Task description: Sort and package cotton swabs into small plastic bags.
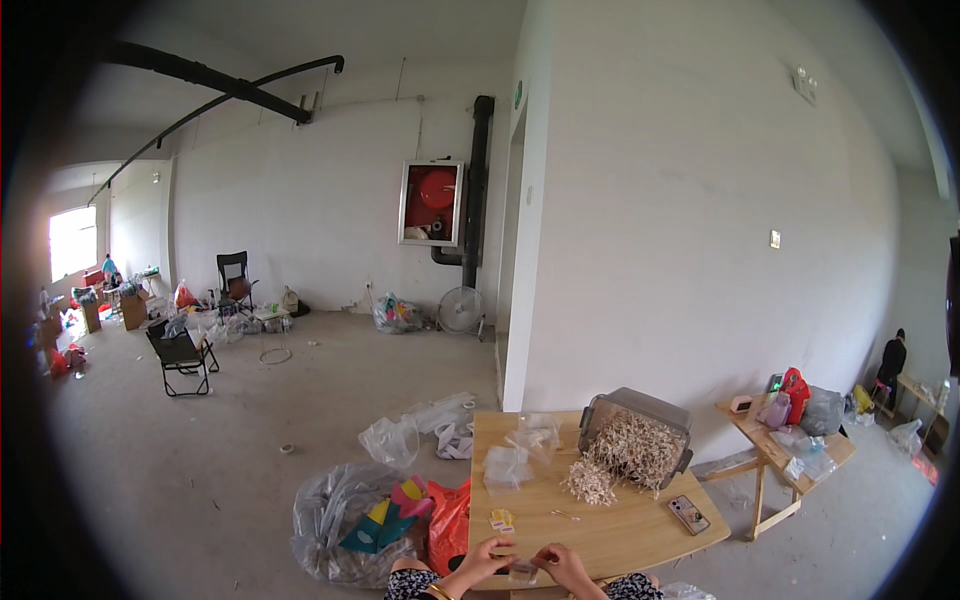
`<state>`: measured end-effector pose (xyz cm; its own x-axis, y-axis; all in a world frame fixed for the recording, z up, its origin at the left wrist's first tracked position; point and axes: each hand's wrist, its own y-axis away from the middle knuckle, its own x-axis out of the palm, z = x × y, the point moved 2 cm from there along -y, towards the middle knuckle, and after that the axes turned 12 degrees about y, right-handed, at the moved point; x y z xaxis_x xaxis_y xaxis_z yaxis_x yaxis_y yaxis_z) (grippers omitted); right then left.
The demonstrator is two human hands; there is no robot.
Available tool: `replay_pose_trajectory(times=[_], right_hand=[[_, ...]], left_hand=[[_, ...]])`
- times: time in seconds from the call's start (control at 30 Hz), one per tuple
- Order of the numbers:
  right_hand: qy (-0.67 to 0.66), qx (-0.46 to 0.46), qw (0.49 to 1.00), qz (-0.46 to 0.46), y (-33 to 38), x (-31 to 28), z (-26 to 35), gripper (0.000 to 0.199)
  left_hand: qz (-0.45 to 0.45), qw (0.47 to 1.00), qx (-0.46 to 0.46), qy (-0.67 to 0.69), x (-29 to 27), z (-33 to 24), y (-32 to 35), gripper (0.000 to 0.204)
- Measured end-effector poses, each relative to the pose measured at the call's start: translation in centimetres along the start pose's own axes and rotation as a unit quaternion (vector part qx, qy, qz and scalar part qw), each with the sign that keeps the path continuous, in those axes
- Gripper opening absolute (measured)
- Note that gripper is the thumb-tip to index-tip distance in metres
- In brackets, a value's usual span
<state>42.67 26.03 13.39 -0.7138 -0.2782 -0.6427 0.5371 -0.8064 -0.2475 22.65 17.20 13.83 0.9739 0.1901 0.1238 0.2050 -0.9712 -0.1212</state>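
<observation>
At the near edge of the wooden table (600, 545), my left hand (486, 562) and my right hand (563, 566) face each other. Between them is a small clear plastic bag (523, 573), pinched at its two sides by my fingers; its contents are too small to make out. Just beyond my left hand lie small yellow-and-white cards (502, 520). A few thin beige pieces (565, 516) rest farther to the right. A grey bin (640, 400) lies tipped toward me, and a heap of small beige pieces (592, 482) spills from it onto the tabletop.
Clear plastic bags (508, 468) lie at the table's left side, a phone (688, 514) at its right. On the floor to the left are a red bag (449, 520) and a large clear sack (325, 520). A second wooden table (760, 450) stands right; a person (893, 360) is far off.
</observation>
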Motion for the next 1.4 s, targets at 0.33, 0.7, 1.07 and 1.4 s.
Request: replay_pose_trajectory(times=[0.33, 0.7, 1.07, 1.4], right_hand=[[-0.035, -0.014, 0.998, 0.045, 0.7, 1.5, -1.0, 0.022], [0.006, 0.101, 0.994, 0.028, -0.5, 3.9, -3.5, 0.026], [-0.028, 0.213, 0.966, 0.142, -0.2, 7.9, -8.9, 0.051], [-0.130, 0.228, 0.937, 0.230, -0.3, 8.7, -9.4, 0.043]], left_hand=[[0.051, 0.990, -0.056, -0.119, -0.3, 3.3, 0.3, 0.030], [-0.022, 0.995, -0.063, -0.071, 0.3, 4.7, -0.7, 0.031], [-0.033, 0.971, -0.217, -0.095, -0.8, 9.7, -1.5, 0.051], [0.040, 0.943, -0.321, 0.076, -1.8, 11.1, -1.2, 0.062]])
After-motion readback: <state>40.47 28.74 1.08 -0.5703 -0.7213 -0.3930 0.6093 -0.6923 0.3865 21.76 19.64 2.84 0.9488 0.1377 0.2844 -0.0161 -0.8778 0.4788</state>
